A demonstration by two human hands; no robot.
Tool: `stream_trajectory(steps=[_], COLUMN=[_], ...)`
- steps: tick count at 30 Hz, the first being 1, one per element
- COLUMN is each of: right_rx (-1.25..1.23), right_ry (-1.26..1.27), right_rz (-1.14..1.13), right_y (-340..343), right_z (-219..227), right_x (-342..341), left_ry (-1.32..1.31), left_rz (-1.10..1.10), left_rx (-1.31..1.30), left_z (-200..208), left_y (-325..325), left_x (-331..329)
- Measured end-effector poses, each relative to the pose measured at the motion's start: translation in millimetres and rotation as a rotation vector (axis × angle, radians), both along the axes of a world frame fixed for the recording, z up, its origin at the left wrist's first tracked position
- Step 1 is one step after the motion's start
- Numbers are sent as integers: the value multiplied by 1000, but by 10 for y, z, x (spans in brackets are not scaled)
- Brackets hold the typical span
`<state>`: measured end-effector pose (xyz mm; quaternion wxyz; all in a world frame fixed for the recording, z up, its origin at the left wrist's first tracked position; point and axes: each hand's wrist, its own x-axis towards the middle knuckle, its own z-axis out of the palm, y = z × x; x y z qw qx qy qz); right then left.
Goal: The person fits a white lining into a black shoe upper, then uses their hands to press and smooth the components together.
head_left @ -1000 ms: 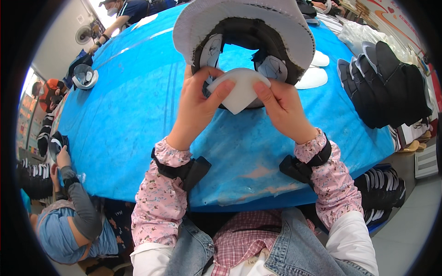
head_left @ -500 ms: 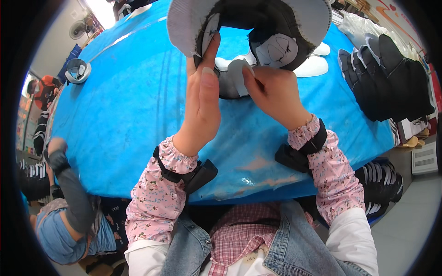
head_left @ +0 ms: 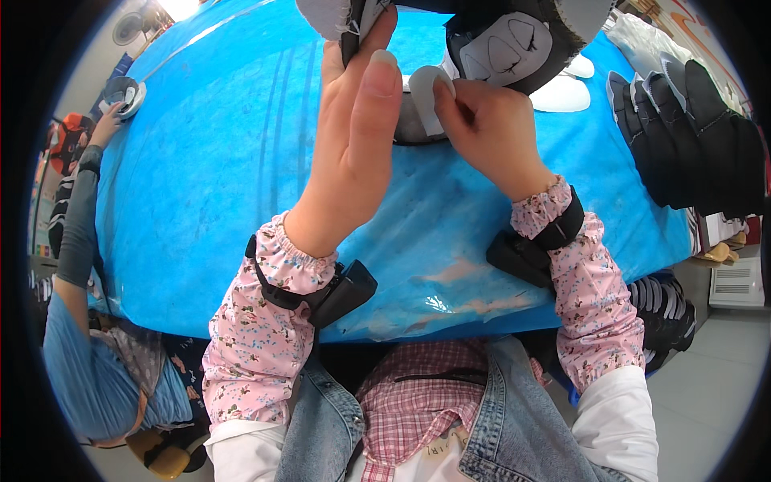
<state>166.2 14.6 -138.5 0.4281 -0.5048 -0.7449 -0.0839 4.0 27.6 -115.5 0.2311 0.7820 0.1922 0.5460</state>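
Note:
A black and white shoe upper (head_left: 558,64) is held up over the table, partly cut off by the top of the picture. On its inner side is a white patch (head_left: 502,52) with black marks. My left hand (head_left: 345,161) grips the upper's left side, the thumb pointing up and the other fingers partly hidden. Between thumb and fingers, my right hand (head_left: 498,136) pinches a thin white rounded piece (head_left: 426,92) at the upper's lower edge, over a dark grey part (head_left: 408,120). Just beyond this hand, flat white pieces (head_left: 562,95) lie on the table.
Blue sheeting covers the table (head_left: 209,201). At right lies an overlapping row of black shoe uppers (head_left: 691,153), with clear plastic (head_left: 642,36) behind. On the left, a co-worker's hand (head_left: 107,127) touches a grey and white piece (head_left: 128,96). More black pieces (head_left: 662,313) are stacked lower right.
The shoe upper has risen and tilted, so less of it shows. My right hand still pinches the white piece. The co-worker's arm has reached forward to the grey and white piece.

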Motion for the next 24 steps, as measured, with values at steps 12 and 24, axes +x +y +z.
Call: stream_trajectory(steps=[12, 24], right_rx=[2, 26], right_ry=[-4, 32], right_rz=[1, 30], right_y=[1, 10], right_z=[-11, -35], right_x=[17, -18], left_ry=[94, 45], left_rz=[138, 17], left_rx=[-18, -6], left_z=[68, 93], left_y=[-115, -115], left_x=[41, 13])
